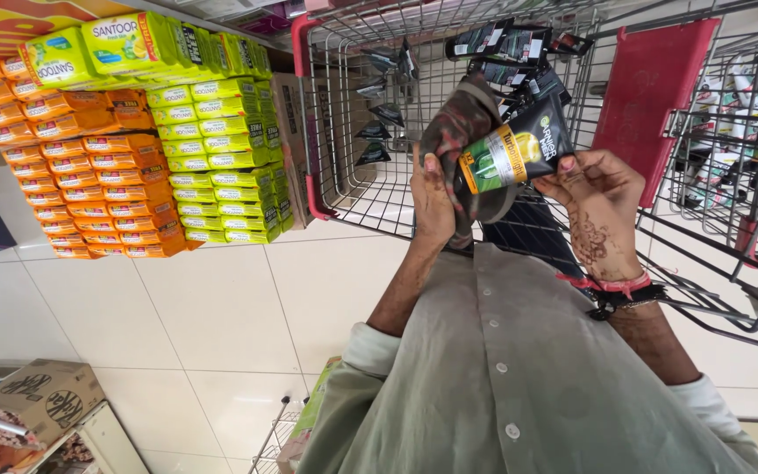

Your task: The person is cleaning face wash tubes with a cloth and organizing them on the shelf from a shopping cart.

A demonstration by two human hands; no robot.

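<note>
My right hand (600, 197), with henna patterns and a red wrist band, grips the right end of a black tube (512, 149) with a green and yellow label. My left hand (432, 200) holds a dark reddish patterned cloth (458, 123) pressed against the tube's left side. Both hands are raised over the near edge of a wire shopping cart (335, 132) with red trim. Several similar black tubes (506, 42) lie inside the cart beyond the hands. My grey-green shirt fills the bottom of the view.
Stacks of orange and green soap packs (133, 167) stand on the tiled floor at the left. A second wire cart (730, 175) holding white tubes is at the right. A brown cardboard box (37, 399) sits at the bottom left.
</note>
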